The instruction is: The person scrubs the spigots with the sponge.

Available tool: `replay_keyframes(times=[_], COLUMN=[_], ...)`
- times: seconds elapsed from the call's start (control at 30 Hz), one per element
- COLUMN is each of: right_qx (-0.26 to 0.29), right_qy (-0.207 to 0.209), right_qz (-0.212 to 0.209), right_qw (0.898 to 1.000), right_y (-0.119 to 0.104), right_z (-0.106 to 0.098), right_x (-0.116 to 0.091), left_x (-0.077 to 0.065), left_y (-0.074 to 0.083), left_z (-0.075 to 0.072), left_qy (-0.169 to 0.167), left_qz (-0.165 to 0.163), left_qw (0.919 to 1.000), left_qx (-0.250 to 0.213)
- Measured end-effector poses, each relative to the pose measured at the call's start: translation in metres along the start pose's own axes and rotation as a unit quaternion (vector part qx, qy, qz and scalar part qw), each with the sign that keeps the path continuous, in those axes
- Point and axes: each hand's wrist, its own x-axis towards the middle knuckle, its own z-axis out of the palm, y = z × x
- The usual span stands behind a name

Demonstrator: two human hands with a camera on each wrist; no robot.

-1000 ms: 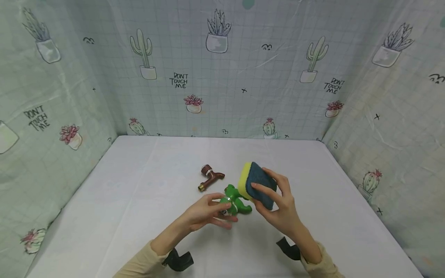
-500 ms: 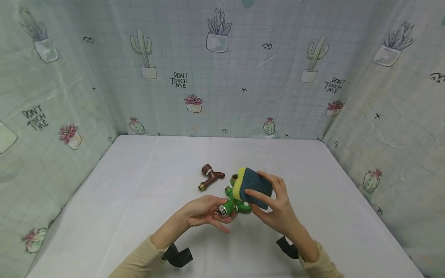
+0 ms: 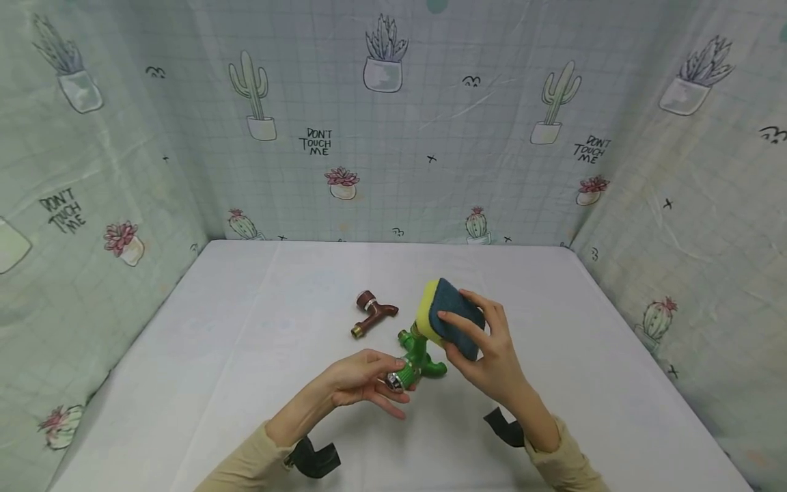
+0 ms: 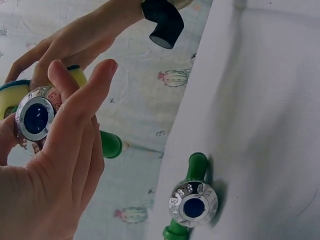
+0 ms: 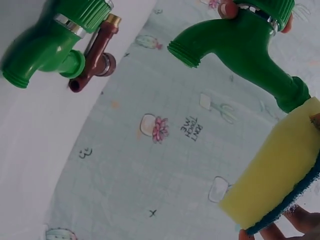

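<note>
My left hand [image 3: 363, 379] grips a green faucet [image 5: 235, 45] by its ribbed handle end, thumb on one side and some fingers extended. A chrome cap [image 4: 36, 120] on that handle shows between thumb and fingers in the left wrist view. My right hand [image 3: 494, 359] holds a sponge [image 3: 458, 318], yellow on one side and dark blue on the other, between thumb and fingers. Its yellow side [image 5: 280, 160] is right at the threaded inlet end of the held faucet. A second green faucet [image 5: 42, 47] lies on the table below, partly hidden in the head view.
A brown faucet [image 3: 374, 314] with a brass end lies on the white table [image 3: 277, 307] beyond the left hand. Patterned cloth [image 3: 393, 137] walls the table at the back and both sides. Black curved pieces [image 3: 315, 459] hang at both wrists.
The sponge dips toward the held faucet, then rises again toward its inlet end. My left hand turns the faucet so its chrome cap faces nearer. The brown faucet stays still.
</note>
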Motion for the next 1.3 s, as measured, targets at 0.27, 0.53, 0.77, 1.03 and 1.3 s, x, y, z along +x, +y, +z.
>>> replay_keyframes(times=[0.27, 0.53, 0.77, 1.03, 1.3], right_qx=[0.050, 0.125, 0.131, 0.055, -0.088], right_qy=[0.005, 0.030, 0.015, -0.056, -0.100], right_qz=[-0.001, -0.004, 0.002, 0.021, -0.022], right_qw=[0.999, 0.992, 0.991, 0.997, 0.991], right_y=[0.000, -0.001, 0.000, 0.007, 0.019], right_z=[0.006, 0.011, 0.009, 0.002, -0.008], right_x=[-0.006, -0.011, -0.016, -0.026, -0.032], left_x=[0.001, 0.005, 0.005, -0.001, -0.007], left_y=[-0.002, 0.001, 0.000, 0.005, 0.012], left_z=[-0.003, 0.002, 0.003, -0.001, -0.009], left_qy=[-0.007, -0.051, -0.079, -0.080, -0.012], left_qz=[0.001, -0.021, -0.015, -0.001, 0.022], left_qw=[0.9999, 0.9982, 0.9961, 0.9956, 0.9994], left_qx=[-0.013, -0.023, -0.037, -0.048, -0.022])
